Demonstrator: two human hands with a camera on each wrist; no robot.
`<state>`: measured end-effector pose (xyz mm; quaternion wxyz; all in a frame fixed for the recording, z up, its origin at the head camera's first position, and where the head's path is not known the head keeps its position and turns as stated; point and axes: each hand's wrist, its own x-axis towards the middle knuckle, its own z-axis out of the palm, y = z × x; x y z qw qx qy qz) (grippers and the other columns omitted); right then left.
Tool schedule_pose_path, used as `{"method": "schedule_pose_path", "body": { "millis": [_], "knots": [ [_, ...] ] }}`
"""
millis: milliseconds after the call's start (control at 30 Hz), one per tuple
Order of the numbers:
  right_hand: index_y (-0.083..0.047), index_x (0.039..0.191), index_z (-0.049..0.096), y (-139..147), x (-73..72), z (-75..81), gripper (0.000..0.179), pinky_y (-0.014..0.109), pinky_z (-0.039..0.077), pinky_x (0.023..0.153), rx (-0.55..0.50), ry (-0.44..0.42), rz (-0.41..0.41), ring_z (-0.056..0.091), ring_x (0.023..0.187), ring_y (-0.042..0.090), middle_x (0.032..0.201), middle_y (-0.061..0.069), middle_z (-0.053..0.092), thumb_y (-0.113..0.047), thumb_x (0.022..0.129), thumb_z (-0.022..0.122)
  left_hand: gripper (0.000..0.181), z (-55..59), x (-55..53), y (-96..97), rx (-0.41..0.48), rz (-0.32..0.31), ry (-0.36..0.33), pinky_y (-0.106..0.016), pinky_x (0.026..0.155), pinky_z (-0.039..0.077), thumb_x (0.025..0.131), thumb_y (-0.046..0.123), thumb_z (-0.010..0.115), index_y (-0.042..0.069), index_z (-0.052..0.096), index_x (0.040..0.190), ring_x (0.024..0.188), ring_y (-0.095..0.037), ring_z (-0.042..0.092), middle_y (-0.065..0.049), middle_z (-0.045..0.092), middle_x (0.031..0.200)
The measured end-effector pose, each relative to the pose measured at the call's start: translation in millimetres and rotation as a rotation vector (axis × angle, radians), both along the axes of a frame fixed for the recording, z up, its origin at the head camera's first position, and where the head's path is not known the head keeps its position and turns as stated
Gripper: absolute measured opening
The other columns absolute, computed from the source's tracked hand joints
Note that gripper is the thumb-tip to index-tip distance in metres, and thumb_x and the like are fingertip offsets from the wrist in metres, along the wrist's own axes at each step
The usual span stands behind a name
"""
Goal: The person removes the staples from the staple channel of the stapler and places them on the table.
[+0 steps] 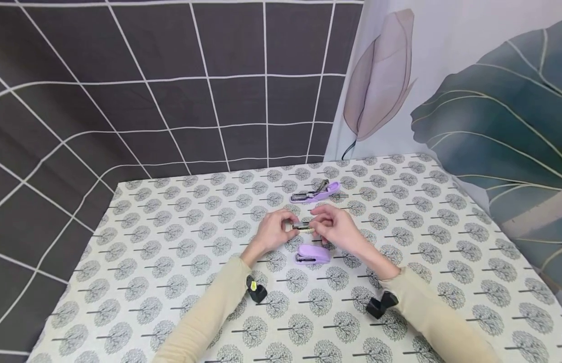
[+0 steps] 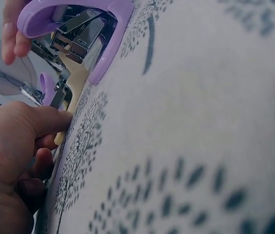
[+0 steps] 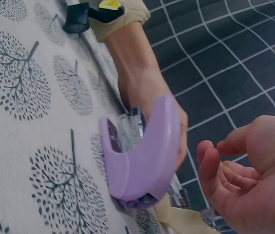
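A small pale yellow stapler [image 1: 303, 230] with bare metal on top lies near the middle of the table. My left hand [image 1: 275, 231] grips its left end; in the left wrist view the thumb and fingers close round the yellow base [image 2: 78, 78]. Over the right end hovers my right hand [image 1: 332, 226]. In the right wrist view the right hand [image 3: 254, 170] has loosely bent fingers, the thumb near the index fingertip, nothing visible between them, and stands apart from the yellow base [image 3: 185, 218]. The purple stapler in front partly hides the left hand there.
A purple stapler [image 1: 313, 253] stands just in front of the hands. Beyond them lies another purple stapler [image 1: 328, 190], its metal parts raised. The tree-print cloth [image 1: 185, 302] covers the table, and a dark grid-patterned curtain [image 1: 172, 106] hangs behind it.
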<state>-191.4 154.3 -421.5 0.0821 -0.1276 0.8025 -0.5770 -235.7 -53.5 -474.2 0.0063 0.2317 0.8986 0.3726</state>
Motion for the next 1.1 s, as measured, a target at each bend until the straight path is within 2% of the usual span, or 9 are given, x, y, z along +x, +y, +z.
{"method": "schedule_pose_path", "body": {
  "millis": [100,400,633,733,933,1100],
  "knots": [
    [0.016,0.124,0.051,-6,-3.0,-4.2,0.034,0.034,0.055,0.056,0.009,-0.043,-0.002,0.065,0.071,0.039,0.094,0.023,0.067,0.009,0.092,0.060,0.027,-0.2,-0.1,0.3,-0.009,-0.001,-0.006,-0.026,0.063,0.042,0.080,0.015,0.084,0.013,0.073,0.105,0.064,-0.008,0.050,0.006,0.066,0.091],
    [0.013,0.114,0.058,-16,-10.3,-12.5,0.024,0.027,0.053,0.053,0.092,-0.096,-0.041,0.065,0.063,0.025,0.082,0.016,0.069,0.008,0.091,0.061,0.026,-0.1,-0.6,-0.3,0.007,-0.006,-0.002,-0.026,0.062,0.042,0.080,0.014,0.083,0.012,0.072,0.104,0.065,-0.009,0.050,0.006,0.064,0.089],
    [0.014,0.109,0.060,-22,-13.5,-17.9,0.021,0.030,0.057,0.060,0.150,-0.103,-0.059,0.068,0.066,0.020,0.078,0.013,0.069,0.005,0.091,0.064,0.025,-1.6,-0.4,-0.9,0.018,-0.005,0.008,-0.026,0.061,0.042,0.080,0.014,0.083,0.012,0.073,0.102,0.063,-0.008,0.049,0.005,0.064,0.089],
    [0.014,0.109,0.060,-24,-14.0,-17.7,0.021,0.030,0.057,0.062,0.165,-0.132,-0.078,0.068,0.067,0.019,0.078,0.012,0.069,0.004,0.091,0.065,0.025,-1.6,-0.3,-0.9,0.020,-0.005,0.002,-0.026,0.061,0.042,0.080,0.014,0.083,0.012,0.073,0.102,0.063,-0.008,0.049,0.005,0.064,0.088],
    [0.015,0.109,0.059,-27,-14.6,-16.4,0.019,0.029,0.058,0.063,0.132,-0.214,-0.095,0.067,0.067,0.019,0.079,0.014,0.068,0.005,0.093,0.062,0.026,-0.8,0.3,-1.0,0.020,-0.007,-0.011,-0.026,0.061,0.042,0.080,0.014,0.083,0.012,0.073,0.103,0.063,-0.008,0.050,0.005,0.064,0.089],
    [0.016,0.108,0.060,-29,-15.0,-15.3,0.017,0.029,0.058,0.065,0.089,-0.246,-0.095,0.067,0.068,0.019,0.079,0.016,0.068,0.007,0.094,0.060,0.025,-0.6,0.6,0.0,0.024,-0.010,-0.009,-0.025,0.060,0.042,0.080,0.013,0.083,0.012,0.073,0.103,0.063,-0.008,0.050,0.004,0.066,0.091]
  ]
}}
